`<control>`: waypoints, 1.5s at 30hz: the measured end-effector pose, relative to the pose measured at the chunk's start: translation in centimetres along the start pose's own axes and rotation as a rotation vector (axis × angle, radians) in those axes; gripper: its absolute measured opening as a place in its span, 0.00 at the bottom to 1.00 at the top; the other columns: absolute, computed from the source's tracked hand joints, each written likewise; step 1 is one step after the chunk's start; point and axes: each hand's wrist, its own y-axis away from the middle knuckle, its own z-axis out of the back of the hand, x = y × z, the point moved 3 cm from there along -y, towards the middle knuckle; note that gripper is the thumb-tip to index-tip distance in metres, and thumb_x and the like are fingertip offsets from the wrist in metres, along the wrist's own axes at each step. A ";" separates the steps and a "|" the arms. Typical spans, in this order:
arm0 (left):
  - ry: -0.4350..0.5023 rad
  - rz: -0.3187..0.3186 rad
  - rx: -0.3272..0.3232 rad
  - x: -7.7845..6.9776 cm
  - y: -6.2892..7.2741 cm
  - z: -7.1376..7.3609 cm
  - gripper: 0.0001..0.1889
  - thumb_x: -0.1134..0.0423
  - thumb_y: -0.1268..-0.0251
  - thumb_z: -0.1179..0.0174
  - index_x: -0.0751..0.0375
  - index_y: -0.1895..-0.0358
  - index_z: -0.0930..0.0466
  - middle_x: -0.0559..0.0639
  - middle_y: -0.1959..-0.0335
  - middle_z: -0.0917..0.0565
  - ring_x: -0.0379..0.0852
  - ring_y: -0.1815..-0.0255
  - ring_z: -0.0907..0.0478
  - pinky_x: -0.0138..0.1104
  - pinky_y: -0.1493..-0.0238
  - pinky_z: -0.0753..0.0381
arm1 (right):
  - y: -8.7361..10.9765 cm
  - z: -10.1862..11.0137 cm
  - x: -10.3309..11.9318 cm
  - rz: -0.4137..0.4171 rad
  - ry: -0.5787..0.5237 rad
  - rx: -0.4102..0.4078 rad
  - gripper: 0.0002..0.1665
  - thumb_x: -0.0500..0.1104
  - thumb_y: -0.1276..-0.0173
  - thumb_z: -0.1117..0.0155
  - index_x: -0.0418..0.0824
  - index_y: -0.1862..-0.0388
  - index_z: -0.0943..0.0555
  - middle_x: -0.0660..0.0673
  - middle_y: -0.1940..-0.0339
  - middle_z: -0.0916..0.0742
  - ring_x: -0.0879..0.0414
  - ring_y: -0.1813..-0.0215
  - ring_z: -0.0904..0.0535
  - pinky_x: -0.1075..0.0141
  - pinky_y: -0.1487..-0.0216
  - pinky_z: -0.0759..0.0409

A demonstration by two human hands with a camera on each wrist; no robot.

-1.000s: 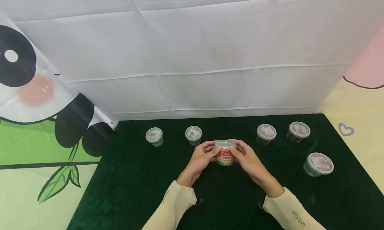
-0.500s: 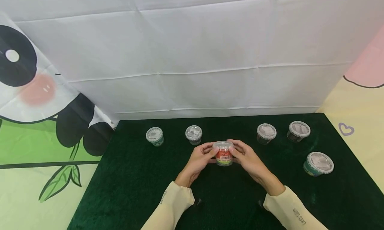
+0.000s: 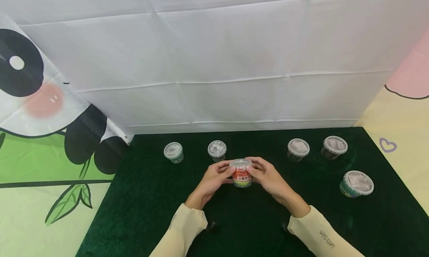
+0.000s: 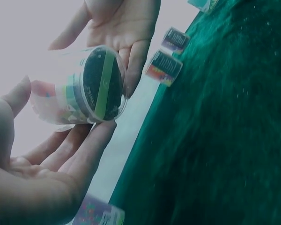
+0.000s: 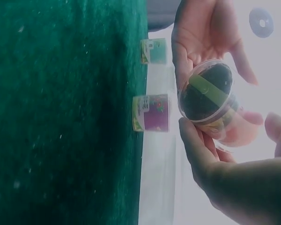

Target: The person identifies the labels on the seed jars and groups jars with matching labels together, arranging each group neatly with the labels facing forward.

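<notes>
Both hands hold one small clear plastic cup [image 3: 241, 173] between them, upright, with a red and green label facing the wearer. My left hand [image 3: 209, 180] grips its left side, thumb in front and fingers behind. On the opposite side, my right hand [image 3: 274, 179] pinches it the same way. The left wrist view shows the underside of the cup [image 4: 102, 83], dark with a light green strip, raised off the cloth. In the right wrist view, fingertips of both hands meet the cup [image 5: 208, 91] near its base.
Several lidded cups stand on the dark green cloth [image 3: 134, 219]: a teal one [image 3: 173, 152] and a clear one [image 3: 217, 150] at the back left, two dark ones [image 3: 298, 149] at the back right, a larger teal one [image 3: 356, 183] at right. A white curtain [image 3: 214, 100] hangs behind.
Both hands have carried the cup a little to the left and slightly toward the wearer. Their grip on it looks the same, and the other cups stay where they were.
</notes>
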 end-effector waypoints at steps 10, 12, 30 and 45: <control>-0.013 -0.009 0.015 0.1 1.5 2.6 0.28 0.56 0.17 0.42 0.65 0.23 0.33 0.65 0.30 0.22 0.56 0.32 0.20 0.45 0.35 0.16 | -1.3 -2.3 0.3 0.025 0.000 0.049 0.33 0.44 0.15 0.45 0.34 0.19 0.39 0.31 0.28 0.24 0.38 0.26 0.24 0.48 0.28 0.22; -0.016 -0.014 0.022 0.1 1.9 3.3 0.28 0.56 0.17 0.42 0.66 0.23 0.33 0.65 0.29 0.23 0.56 0.32 0.20 0.45 0.35 0.16 | -1.6 -2.8 0.4 0.035 0.003 0.066 0.33 0.44 0.15 0.45 0.33 0.19 0.40 0.31 0.28 0.24 0.38 0.26 0.24 0.48 0.28 0.21; -0.073 -0.044 0.087 0.6 6.0 11.1 0.27 0.63 0.17 0.45 0.71 0.23 0.36 0.56 0.34 0.20 0.47 0.36 0.19 0.44 0.34 0.17 | -4.6 -9.5 0.9 0.073 0.065 0.139 0.30 0.44 0.18 0.40 0.35 0.23 0.32 0.36 0.33 0.21 0.44 0.34 0.19 0.52 0.32 0.18; -0.110 -0.093 0.129 1.0 9.3 17.2 0.18 0.66 0.14 0.49 0.60 0.29 0.27 0.43 0.39 0.16 0.41 0.38 0.17 0.37 0.38 0.15 | -7.4 -15.4 1.1 0.067 0.088 0.166 0.27 0.42 0.21 0.34 0.38 0.28 0.27 0.40 0.35 0.18 0.44 0.34 0.18 0.52 0.34 0.17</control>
